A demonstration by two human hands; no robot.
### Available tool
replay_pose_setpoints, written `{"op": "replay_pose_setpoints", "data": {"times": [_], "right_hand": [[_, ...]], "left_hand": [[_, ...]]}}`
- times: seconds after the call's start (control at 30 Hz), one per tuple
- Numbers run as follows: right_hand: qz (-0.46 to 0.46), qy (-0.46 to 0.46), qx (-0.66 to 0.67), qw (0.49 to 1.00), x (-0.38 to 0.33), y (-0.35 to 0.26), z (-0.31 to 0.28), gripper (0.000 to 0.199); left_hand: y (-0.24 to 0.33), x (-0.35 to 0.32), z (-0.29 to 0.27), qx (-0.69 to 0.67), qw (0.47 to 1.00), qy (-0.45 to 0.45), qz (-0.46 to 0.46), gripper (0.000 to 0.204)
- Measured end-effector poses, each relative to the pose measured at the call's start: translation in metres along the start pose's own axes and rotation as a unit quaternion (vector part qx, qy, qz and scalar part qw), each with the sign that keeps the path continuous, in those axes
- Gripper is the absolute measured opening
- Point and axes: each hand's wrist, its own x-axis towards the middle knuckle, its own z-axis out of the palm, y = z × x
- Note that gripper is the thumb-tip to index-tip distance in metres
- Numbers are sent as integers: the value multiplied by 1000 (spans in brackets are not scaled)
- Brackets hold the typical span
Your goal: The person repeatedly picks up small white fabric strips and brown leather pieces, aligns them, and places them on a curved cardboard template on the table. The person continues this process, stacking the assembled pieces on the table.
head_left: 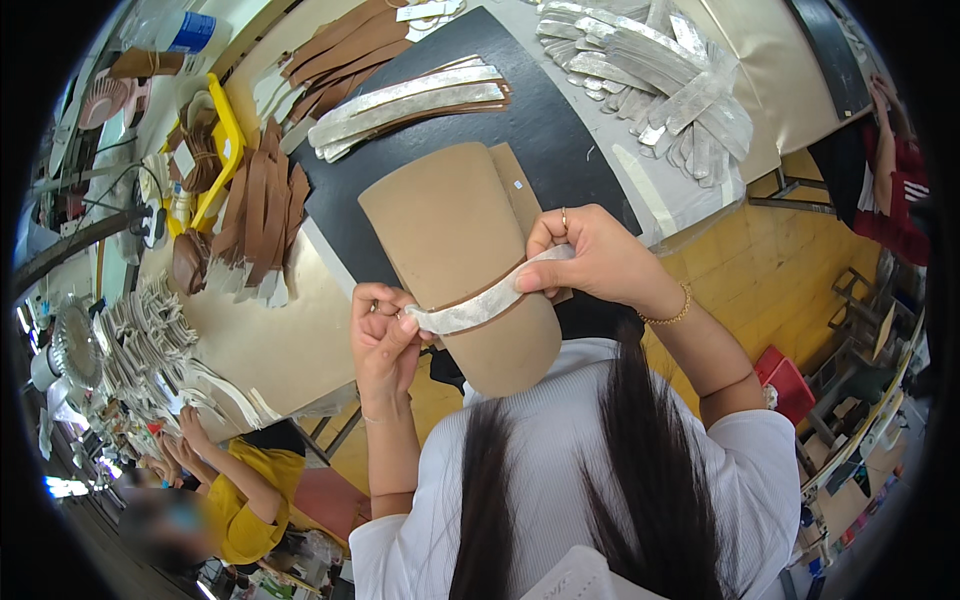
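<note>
A tan, rounded sole-shaped board (455,240) stands up in front of my chest, with a second tan piece behind it. A silvery white strap (480,305) runs across its lower part. My left hand (383,335) pinches the strap's left end at the board's left edge. My right hand (590,255) pinches the right end against the board's right edge, a ring on one finger and a gold bracelet at the wrist.
A black mat (550,130) covers the table, bearing long silver and brown strips (410,100). A heap of silver straps (650,70) lies far right, brown strips (260,210) and a yellow tray (228,130) to the left. A person in yellow (235,500) sits lower left; another person (890,180) at right.
</note>
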Motion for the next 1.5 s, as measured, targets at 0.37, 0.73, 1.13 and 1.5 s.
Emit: {"op": "replay_pose_setpoints", "data": {"times": [0.37,0.73,1.13,1.5], "right_hand": [[62,-37,211,975,-5,26,-16,21],[-90,159,-57,982,-21,32,14,21],[-182,151,-137,962,-39,33,-4,46],[-401,-110,-521,745,-18,-14,52,86]], "left_hand": [[-6,0,-4,-16,1000,7,5,38],[-7,-1,1,-27,1000,2,17,39],[1,-8,4,-22,999,-26,32,33],[1,-7,24,-6,997,43,67,29]]}}
